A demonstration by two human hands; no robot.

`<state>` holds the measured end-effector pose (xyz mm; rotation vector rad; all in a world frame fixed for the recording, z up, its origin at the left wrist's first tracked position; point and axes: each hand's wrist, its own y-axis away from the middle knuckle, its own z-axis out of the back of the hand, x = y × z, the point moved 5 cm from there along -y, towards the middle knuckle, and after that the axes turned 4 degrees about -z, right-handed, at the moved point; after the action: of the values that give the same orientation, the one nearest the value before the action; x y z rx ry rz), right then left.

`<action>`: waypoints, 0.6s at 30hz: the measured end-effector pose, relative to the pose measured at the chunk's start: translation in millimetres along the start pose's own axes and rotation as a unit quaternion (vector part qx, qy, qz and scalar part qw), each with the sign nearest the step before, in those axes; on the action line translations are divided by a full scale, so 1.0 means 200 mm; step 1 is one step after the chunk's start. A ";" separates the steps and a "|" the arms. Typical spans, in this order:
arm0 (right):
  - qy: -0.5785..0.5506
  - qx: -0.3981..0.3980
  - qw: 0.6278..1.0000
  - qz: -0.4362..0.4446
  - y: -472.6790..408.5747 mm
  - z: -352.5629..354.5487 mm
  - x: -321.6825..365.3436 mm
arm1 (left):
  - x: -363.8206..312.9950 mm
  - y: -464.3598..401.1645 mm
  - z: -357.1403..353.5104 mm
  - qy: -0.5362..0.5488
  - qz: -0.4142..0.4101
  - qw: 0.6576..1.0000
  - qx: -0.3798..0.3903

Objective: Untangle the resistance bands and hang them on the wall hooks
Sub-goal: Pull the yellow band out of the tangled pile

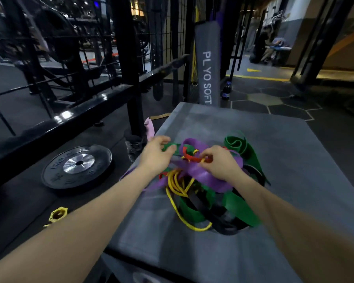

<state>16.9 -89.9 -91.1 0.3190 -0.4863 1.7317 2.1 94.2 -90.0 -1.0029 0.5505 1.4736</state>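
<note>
On grey plyo box point(253, 139): tangled band pile point(202, 186). Left hand point(156, 157) pinches green band point(169, 147); right hand point(220, 163) pinches red band point(192, 158).

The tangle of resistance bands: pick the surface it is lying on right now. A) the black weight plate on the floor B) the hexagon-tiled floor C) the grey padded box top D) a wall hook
C: the tangle of resistance bands sits on the grey padded box top, with the left hand and right hand working at it, while the weight plate lies apart on the floor.
</note>
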 end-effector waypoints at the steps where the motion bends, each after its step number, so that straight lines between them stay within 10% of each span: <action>1: 0.007 0.016 1.000 0.018 0.01 -0.01 0.00 | -0.04 -0.01 -0.06 -0.025 -0.036 0.999 0.026; 6: -0.060 0.024 0.996 -0.057 0.00 0.03 -0.16 | -0.05 0.03 -0.24 -0.305 -0.128 0.931 0.157; 13: -0.062 0.037 0.984 -0.164 -0.09 -0.06 -0.20 | 0.09 0.06 -0.22 -0.349 -0.056 0.886 0.299; 18: -0.299 -0.050 0.938 -0.169 -0.06 -0.03 -0.24 | 0.10 0.06 -0.20 -0.274 -0.044 0.912 0.303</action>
<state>39.8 -127.0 -117.4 0.8180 -0.8976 1.2493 2.2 69.9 -129.8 -0.1090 0.4921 1.3009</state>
